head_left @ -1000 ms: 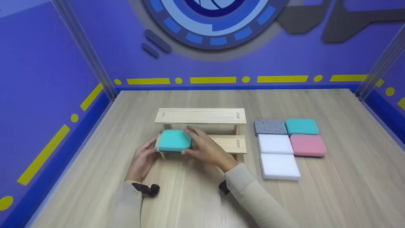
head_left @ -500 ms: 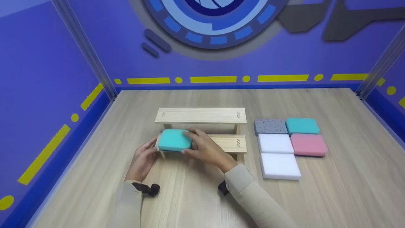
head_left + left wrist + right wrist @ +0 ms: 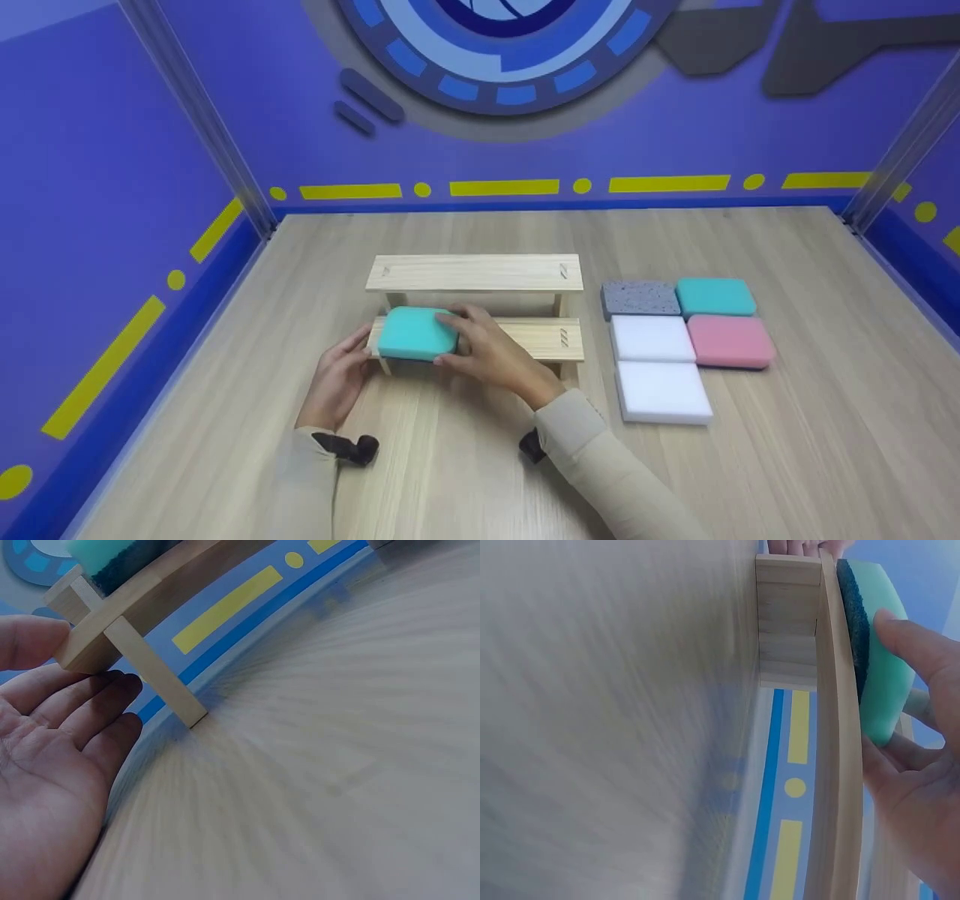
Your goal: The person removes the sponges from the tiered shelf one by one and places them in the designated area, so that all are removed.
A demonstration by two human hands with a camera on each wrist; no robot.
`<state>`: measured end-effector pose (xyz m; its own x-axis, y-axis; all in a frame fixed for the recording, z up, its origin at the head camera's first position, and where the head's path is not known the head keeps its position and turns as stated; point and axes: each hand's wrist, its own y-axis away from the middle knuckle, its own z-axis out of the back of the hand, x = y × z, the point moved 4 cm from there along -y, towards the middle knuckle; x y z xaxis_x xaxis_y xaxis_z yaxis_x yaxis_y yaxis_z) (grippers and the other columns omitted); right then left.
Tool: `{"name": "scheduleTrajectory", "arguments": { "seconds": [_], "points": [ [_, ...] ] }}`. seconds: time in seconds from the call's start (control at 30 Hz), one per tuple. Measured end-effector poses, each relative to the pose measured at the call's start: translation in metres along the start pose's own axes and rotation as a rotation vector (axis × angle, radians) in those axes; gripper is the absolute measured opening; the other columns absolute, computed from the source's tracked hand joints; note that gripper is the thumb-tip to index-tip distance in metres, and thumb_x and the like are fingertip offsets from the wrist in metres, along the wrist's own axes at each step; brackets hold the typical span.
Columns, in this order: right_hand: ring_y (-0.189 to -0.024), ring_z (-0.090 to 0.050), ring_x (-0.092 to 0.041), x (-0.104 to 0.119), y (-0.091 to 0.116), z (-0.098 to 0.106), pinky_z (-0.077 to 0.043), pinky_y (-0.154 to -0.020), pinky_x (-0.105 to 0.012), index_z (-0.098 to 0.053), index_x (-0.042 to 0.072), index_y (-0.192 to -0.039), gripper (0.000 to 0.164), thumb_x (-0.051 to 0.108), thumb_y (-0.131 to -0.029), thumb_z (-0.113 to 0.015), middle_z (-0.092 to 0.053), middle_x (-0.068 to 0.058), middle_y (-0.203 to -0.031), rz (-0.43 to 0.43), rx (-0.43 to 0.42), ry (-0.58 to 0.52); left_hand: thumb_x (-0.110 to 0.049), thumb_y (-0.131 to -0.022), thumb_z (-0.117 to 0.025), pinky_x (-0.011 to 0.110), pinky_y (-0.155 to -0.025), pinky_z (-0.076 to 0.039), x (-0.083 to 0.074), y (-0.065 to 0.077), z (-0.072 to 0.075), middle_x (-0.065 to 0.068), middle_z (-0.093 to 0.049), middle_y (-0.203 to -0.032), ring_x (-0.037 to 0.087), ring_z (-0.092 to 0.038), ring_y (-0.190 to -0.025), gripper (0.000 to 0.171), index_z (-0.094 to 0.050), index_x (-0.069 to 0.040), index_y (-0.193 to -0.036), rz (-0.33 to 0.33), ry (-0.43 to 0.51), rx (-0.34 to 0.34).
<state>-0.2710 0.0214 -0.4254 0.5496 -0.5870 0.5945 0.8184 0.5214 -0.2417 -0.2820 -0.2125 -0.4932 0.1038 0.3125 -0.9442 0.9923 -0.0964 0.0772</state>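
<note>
A teal scouring sponge [image 3: 417, 333] lies on the left end of the lower step of a wooden two-step rack [image 3: 536, 340], its dark scouring side [image 3: 855, 630] facing down. My right hand [image 3: 495, 349] holds the sponge's right end, thumb at the near side and fingers at the far side. At the step's left end, my left hand [image 3: 339, 379] grips the board; the left wrist view shows the thumb [image 3: 34, 641] against the board's end and the other fingers below it.
To the rack's right lie a grey speckled sponge [image 3: 640, 298], another teal sponge [image 3: 716, 297], a pink sponge [image 3: 731, 341] and two white sponges [image 3: 652, 339]. The rack's upper step [image 3: 474, 272] stands behind. Blue printed walls [image 3: 480, 161] border the table [image 3: 450, 465].
The teal sponge has shifted slightly right along the step, with my right hand on it. Its top, pressed in at the right earlier, looks fuller now. My left hand stays put.
</note>
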Motion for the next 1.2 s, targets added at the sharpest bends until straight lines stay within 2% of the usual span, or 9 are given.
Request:
{"name": "scheduleTrajectory", "arguments": {
  "seconds": [0.17, 0.33, 0.57, 0.8, 1.03, 1.13, 1.2],
  "points": [
    [-0.135, -0.041, -0.029, -0.001, 0.002, 0.001, -0.038, -0.111, -0.039, -0.047, 0.007, -0.142, 0.065, 0.033, -0.087, -0.07, -0.039, -0.017, -0.146, -0.002, -0.008, -0.002, 0.004, -0.095, -0.041, 0.023, -0.103, -0.041, 0.0, 0.001, 0.0, 0.019, -0.029, -0.155, 0.016, -0.042, -0.133, 0.054, -0.029, 0.005, -0.147, 0.004, -0.008, -0.001],
    [-0.134, -0.041, -0.03, 0.0, 0.004, 0.003, -0.039, -0.11, -0.04, -0.047, 0.006, -0.141, 0.065, 0.033, -0.087, -0.07, -0.04, -0.018, -0.145, 0.01, -0.016, 0.01, 0.004, -0.095, -0.042, 0.022, -0.1, -0.043, 0.0, 0.001, 0.0, 0.018, -0.03, -0.155, 0.007, -0.051, -0.123, 0.054, -0.031, 0.005, -0.147, 0.007, 0.008, -0.009],
    [-0.132, -0.043, -0.03, 0.001, 0.009, 0.005, -0.04, -0.109, -0.039, -0.048, 0.005, -0.14, 0.064, 0.031, -0.087, -0.07, -0.041, -0.018, -0.143, 0.059, -0.033, 0.031, 0.002, -0.094, -0.043, 0.027, -0.105, -0.039, 0.001, 0.002, 0.001, 0.018, -0.028, -0.156, 0.014, -0.044, -0.131, 0.056, -0.028, 0.005, -0.148, 0.019, -0.022, -0.013],
    [-0.131, -0.044, -0.03, 0.001, 0.013, 0.009, -0.042, -0.108, -0.039, -0.048, 0.004, -0.14, 0.063, 0.031, -0.087, -0.07, -0.041, -0.02, -0.143, 0.08, -0.037, 0.028, 0.002, -0.094, -0.044, 0.036, -0.115, -0.028, 0.001, 0.002, 0.0, 0.018, -0.028, -0.156, 0.022, -0.036, -0.139, 0.056, -0.028, 0.005, -0.148, 0.023, -0.013, -0.023],
    [-0.127, -0.047, -0.028, 0.002, 0.015, 0.017, -0.043, -0.106, -0.039, -0.049, 0.004, -0.14, 0.063, 0.028, -0.086, -0.072, -0.044, -0.019, -0.14, 0.093, -0.043, 0.023, 0.002, -0.095, -0.042, 0.025, -0.107, -0.038, 0.001, 0.001, 0.001, 0.016, -0.03, -0.155, 0.013, -0.045, -0.133, 0.053, -0.03, 0.004, -0.147, 0.014, -0.013, -0.014],
    [-0.127, -0.047, -0.027, 0.003, 0.018, 0.021, -0.043, -0.106, -0.039, -0.048, 0.006, -0.14, 0.063, 0.028, -0.086, -0.071, -0.043, -0.018, -0.141, 0.082, -0.026, 0.018, 0.002, -0.095, -0.041, 0.027, -0.11, -0.037, 0.0, 0.001, 0.001, 0.015, -0.031, -0.155, 0.015, -0.044, -0.134, 0.053, -0.031, 0.003, -0.147, 0.017, -0.005, -0.015],
    [-0.127, -0.047, -0.027, 0.002, 0.02, 0.024, -0.043, -0.105, -0.04, -0.048, 0.006, -0.141, 0.063, 0.028, -0.086, -0.071, -0.042, -0.018, -0.143, 0.077, -0.013, 0.017, 0.002, -0.095, -0.041, 0.031, -0.114, -0.032, 0.001, 0.001, 0.001, 0.015, -0.03, -0.156, 0.019, -0.039, -0.138, 0.053, -0.03, 0.003, -0.147, 0.02, -0.004, -0.012]
  ]
}}
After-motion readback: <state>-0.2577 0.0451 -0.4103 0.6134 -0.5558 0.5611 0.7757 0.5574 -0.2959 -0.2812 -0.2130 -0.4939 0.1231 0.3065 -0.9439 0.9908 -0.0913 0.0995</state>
